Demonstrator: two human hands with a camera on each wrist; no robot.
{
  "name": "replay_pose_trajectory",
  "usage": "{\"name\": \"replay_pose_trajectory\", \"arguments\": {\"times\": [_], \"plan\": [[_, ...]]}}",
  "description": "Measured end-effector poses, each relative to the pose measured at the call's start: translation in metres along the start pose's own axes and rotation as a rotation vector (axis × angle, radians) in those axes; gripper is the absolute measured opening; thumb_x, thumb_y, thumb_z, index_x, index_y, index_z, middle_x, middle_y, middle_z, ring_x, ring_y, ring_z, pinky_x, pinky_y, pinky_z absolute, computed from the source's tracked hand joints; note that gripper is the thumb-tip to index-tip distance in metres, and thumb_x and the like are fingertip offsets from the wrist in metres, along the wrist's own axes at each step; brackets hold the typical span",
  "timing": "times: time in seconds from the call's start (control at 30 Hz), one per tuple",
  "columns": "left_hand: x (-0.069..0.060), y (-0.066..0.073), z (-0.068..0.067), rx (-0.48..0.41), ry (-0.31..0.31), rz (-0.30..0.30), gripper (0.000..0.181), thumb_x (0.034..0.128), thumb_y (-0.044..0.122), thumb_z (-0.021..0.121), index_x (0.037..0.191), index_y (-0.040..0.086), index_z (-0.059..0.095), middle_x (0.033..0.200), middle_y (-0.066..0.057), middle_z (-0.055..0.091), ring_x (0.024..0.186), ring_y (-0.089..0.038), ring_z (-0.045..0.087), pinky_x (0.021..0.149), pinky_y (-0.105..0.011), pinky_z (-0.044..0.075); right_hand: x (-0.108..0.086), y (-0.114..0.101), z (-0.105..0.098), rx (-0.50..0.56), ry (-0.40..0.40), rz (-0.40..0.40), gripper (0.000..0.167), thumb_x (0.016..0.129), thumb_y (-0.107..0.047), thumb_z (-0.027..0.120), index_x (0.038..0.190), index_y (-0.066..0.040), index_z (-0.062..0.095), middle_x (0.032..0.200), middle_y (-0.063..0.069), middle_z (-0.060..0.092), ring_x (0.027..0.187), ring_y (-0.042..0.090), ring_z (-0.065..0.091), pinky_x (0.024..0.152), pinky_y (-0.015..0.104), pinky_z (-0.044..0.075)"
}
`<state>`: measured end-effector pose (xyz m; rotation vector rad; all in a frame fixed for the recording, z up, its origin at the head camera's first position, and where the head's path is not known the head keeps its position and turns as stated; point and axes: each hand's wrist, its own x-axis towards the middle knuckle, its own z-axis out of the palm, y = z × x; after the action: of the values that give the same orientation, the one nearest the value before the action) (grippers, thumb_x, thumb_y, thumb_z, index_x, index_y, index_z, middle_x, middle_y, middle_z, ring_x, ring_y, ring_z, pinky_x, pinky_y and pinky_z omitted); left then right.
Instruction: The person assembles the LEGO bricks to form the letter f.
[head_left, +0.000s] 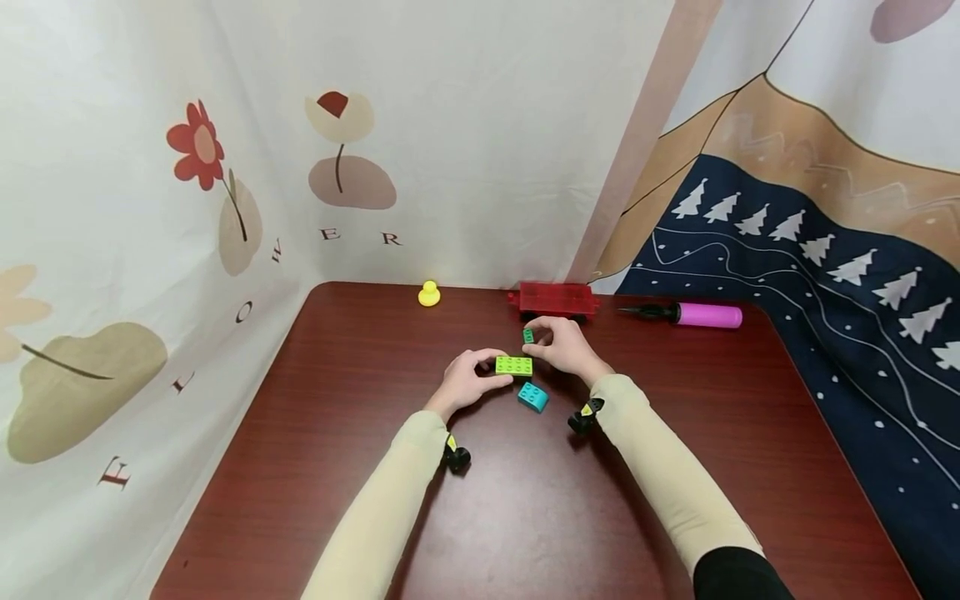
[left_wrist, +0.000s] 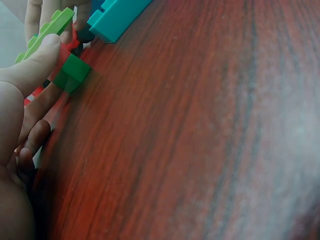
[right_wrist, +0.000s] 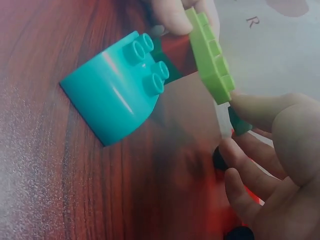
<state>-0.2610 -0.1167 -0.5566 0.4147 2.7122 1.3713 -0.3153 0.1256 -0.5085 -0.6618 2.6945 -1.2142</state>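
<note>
My left hand [head_left: 465, 383] pinches a lime-green studded building brick [head_left: 514, 366] between thumb and fingers. Under that brick, the left wrist view shows a green block [left_wrist: 71, 74] with something red beside it; how they join is hard to see. A small dark green brick [head_left: 528, 336] is pinched by my right hand [head_left: 567, 346], just behind the lime brick. In the right wrist view, this little brick [right_wrist: 239, 121] is mostly covered by the thumb. Nearer me on the table lies a teal brick [right_wrist: 107, 92] with a curved side, touched by neither hand.
Along the back edge of the brown table [head_left: 360, 483] stand a yellow knobbed toy [head_left: 429, 294] and a red wheeled wagon [head_left: 557, 300], the latter just beyond my right hand. A pink hand pump [head_left: 705, 315] lies at the back right. Printed cloth [head_left: 480, 150] hangs behind.
</note>
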Motion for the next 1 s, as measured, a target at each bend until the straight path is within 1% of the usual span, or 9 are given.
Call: {"name": "replay_pose_trajectory", "arguments": {"times": [0.13,0.37,0.6,0.8,0.9,1.0], "plan": [[0.000,-0.001,0.000,-0.010,0.002,0.004,0.039,0.0900,0.041,0.085,0.126,0.028,0.075,0.107,0.006,0.071,0.099,-0.017,0.057,0.089,-0.040,0.046,-0.003,-0.002,-0.001,0.002,0.013,-0.027,0.045,0.092,-0.021,0.084,0.131,-0.004,0.071,0.113,0.008,0.075,0.092,0.022,0.070,0.079,0.038,0.057],[0.001,-0.002,0.001,-0.004,0.008,0.017,0.038,0.0893,0.040,0.085,0.124,0.028,0.076,0.108,0.008,0.073,0.098,-0.015,0.058,0.087,-0.038,0.046,-0.009,-0.009,0.000,0.031,0.022,-0.078,0.044,0.091,-0.016,0.084,0.130,-0.002,0.070,0.106,0.008,0.075,0.094,0.022,0.071,0.081,0.040,0.057],[0.001,-0.001,0.000,-0.004,0.014,0.022,0.038,0.0893,0.038,0.086,0.124,0.026,0.076,0.105,0.006,0.073,0.097,-0.016,0.058,0.087,-0.039,0.047,-0.014,-0.017,0.003,0.062,0.012,-0.100,0.045,0.092,-0.015,0.083,0.132,-0.001,0.069,0.110,0.010,0.074,0.097,0.025,0.071,0.087,0.044,0.059],[0.004,-0.002,-0.003,-0.008,0.020,0.034,0.038,0.0897,0.039,0.085,0.124,0.027,0.076,0.103,0.007,0.072,0.097,-0.015,0.058,0.087,-0.039,0.047,-0.014,-0.022,0.002,0.048,-0.008,-0.103,0.044,0.092,-0.016,0.083,0.132,-0.002,0.070,0.114,0.010,0.074,0.102,0.026,0.070,0.091,0.043,0.059],[0.004,-0.002,-0.002,-0.017,0.020,0.040,0.038,0.0900,0.040,0.085,0.124,0.026,0.076,0.102,0.007,0.072,0.096,-0.016,0.059,0.086,-0.040,0.047,-0.015,-0.023,0.002,0.048,-0.009,-0.114,0.044,0.092,-0.015,0.083,0.131,-0.001,0.070,0.113,0.009,0.074,0.102,0.026,0.070,0.091,0.043,0.059],[0.001,-0.002,0.000,-0.021,0.008,0.028,0.038,0.0902,0.040,0.084,0.125,0.026,0.076,0.101,0.006,0.071,0.096,-0.016,0.059,0.086,-0.040,0.047,-0.018,-0.024,0.004,0.055,-0.014,-0.118,0.043,0.091,-0.015,0.084,0.130,0.000,0.070,0.112,0.009,0.074,0.101,0.025,0.071,0.090,0.042,0.060]]}}
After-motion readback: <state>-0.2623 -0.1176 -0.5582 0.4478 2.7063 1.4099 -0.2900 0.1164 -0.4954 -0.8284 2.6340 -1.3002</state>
